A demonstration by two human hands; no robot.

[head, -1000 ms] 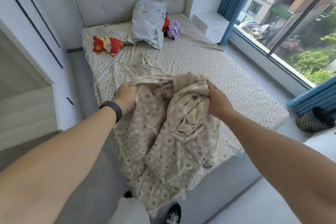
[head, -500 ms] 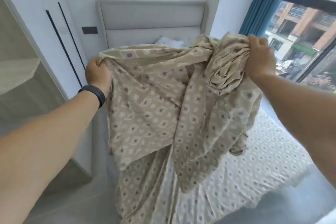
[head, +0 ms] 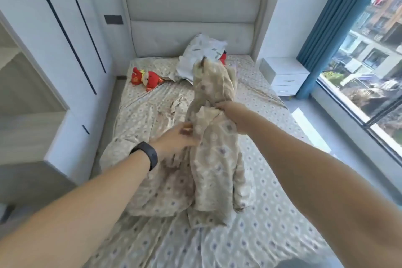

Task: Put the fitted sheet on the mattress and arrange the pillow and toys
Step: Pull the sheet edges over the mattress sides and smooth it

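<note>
1. Fitted sheet (head: 214,159), beige with a small diamond print, hangs in a bunched column over the middle of the mattress (head: 272,213); its lower folds pile on the mattress near the foot end and left edge.
2. Right hand (head: 230,111) holds the bunch up from the mattress, fingers curled round a gathered part of the sheet; a loose tail of cloth stands above the grip. My reading is that lifting it lets the cloth fall free so an edge or corner can be found.
3. Left hand (head: 176,139), with a dark wristband (head: 145,154) on that wrist, reaches into the sheet lower down, just left of the hanging column. It is motion-blurred; the fingers look extended toward the cloth, but I cannot tell whether they pinch it or only touch it.
4. Mattress already shows a patterned cover of similar print, so where the spread layer ends and the held sheet begins is hard to make out near the foot end.
5. Pillow (head: 202,54) leans at the head end of the mattress against the headboard (head: 191,13), probably parked there out of the way while the sheet is worked.
6. Red plush toy (head: 146,78) lies on the mattress left of the pillow. A second red toy (head: 223,56) is mostly hidden behind the pillow and the raised cloth; only a red sliver shows.
7. Sheet corners and any elastic hem are buried in folds, and the foot end of the mattress is cut off by the arms and frame edge.
</note>
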